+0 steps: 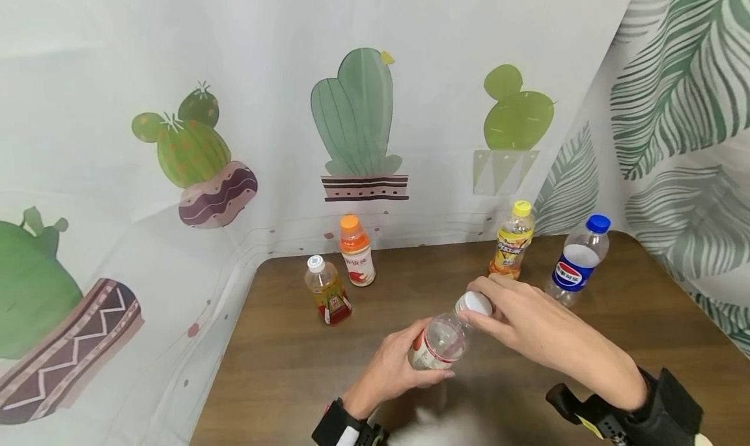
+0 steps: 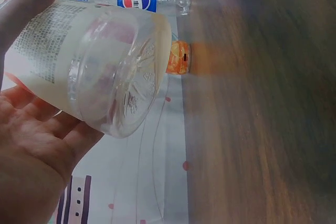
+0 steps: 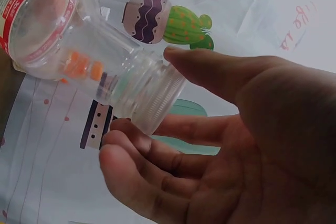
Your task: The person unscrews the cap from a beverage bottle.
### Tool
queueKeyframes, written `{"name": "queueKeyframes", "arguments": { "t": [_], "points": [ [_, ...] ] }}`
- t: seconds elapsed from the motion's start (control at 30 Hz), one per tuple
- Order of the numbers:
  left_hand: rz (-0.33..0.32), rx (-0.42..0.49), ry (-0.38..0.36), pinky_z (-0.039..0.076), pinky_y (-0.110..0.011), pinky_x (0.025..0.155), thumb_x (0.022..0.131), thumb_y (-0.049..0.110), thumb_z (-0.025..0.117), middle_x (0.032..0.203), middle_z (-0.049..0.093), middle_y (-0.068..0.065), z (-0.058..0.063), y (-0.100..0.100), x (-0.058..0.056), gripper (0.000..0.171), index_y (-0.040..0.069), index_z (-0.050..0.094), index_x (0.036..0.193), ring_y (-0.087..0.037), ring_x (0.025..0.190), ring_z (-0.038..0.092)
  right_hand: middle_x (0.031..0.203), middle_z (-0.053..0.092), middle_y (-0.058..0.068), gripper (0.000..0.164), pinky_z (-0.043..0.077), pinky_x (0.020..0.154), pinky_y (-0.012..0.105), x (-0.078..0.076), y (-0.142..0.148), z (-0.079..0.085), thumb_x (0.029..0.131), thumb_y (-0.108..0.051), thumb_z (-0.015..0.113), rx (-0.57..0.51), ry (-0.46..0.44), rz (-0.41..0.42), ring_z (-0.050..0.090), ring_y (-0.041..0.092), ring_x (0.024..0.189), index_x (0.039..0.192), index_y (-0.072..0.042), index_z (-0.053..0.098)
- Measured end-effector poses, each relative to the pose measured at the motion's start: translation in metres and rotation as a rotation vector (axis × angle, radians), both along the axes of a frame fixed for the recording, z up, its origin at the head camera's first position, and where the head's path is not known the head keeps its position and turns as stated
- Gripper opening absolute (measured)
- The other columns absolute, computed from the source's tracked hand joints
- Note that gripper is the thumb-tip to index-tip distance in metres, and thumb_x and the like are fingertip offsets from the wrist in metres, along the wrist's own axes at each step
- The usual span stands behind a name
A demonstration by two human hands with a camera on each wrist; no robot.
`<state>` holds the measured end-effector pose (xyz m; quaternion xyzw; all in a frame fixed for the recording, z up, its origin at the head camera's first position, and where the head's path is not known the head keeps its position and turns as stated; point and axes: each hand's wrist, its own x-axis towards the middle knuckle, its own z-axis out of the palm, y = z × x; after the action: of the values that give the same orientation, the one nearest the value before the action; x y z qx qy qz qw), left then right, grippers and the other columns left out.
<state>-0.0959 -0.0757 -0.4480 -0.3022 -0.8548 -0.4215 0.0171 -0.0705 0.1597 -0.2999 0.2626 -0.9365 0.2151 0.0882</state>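
Note:
My left hand [image 1: 394, 366] grips a clear plastic bottle [image 1: 443, 342] round its body, over a pale label with a red band. The bottle is tilted, its neck leaning up toward the right. In the left wrist view the thumb and fingers wrap the label, and the clear base [image 2: 131, 85] points rightward. My right hand [image 1: 527, 316] holds the white cap [image 1: 477, 302] on the bottle's neck. The right wrist view shows the thumb on one side of the ribbed cap [image 3: 160, 98] and curled fingers [image 3: 137, 136] on the other.
On the brown wooden table [image 1: 281, 374] stand a white-capped tea bottle [image 1: 329, 290] and an orange-capped bottle [image 1: 357, 254] at the left. A yellow-capped bottle [image 1: 513, 241] and a blue-capped Pepsi bottle [image 1: 577, 264] stand behind my right hand. A cactus-print cloth [image 1: 439, 107] hangs behind.

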Motion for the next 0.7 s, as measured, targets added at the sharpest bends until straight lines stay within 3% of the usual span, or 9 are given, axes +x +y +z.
{"name": "queueKeyframes", "arguments": {
  "t": [0.23,0.53,0.7],
  "points": [
    [0.020,0.005,-0.019,0.053,-0.022,0.081,0.076,0.053,0.081,0.116,0.067,0.010,-0.0033,-0.0041,-0.0012,0.074,0.028,0.051,0.138,0.000,0.096,0.062,0.092,0.057,-0.011,0.026,0.043,0.059,0.021,-0.0072,-0.0029,0.0002,0.095,-0.046,0.062,0.022,-0.050,0.020,0.050,-0.002,0.073,0.110,-0.024,0.062],
    [0.010,0.008,-0.029,0.053,-0.021,0.081,0.076,0.052,0.081,0.116,0.067,0.010,-0.0021,-0.0048,-0.0018,0.074,0.028,0.051,0.138,0.000,0.095,0.062,0.097,0.057,-0.011,0.029,0.047,0.064,0.023,-0.0067,-0.0027,0.0017,0.095,-0.041,0.064,0.043,-0.028,0.043,0.051,-0.001,0.076,0.116,-0.021,0.063],
    [0.011,0.018,-0.042,0.053,-0.021,0.080,0.076,0.052,0.081,0.115,0.067,0.011,-0.0023,-0.0044,-0.0012,0.073,0.029,0.051,0.138,0.000,0.094,0.062,0.106,0.063,-0.007,0.040,0.053,0.071,0.033,-0.0054,-0.0030,0.0022,0.095,-0.047,0.062,0.075,-0.011,0.014,0.061,0.007,0.085,0.124,-0.019,0.062]
  ]
}}
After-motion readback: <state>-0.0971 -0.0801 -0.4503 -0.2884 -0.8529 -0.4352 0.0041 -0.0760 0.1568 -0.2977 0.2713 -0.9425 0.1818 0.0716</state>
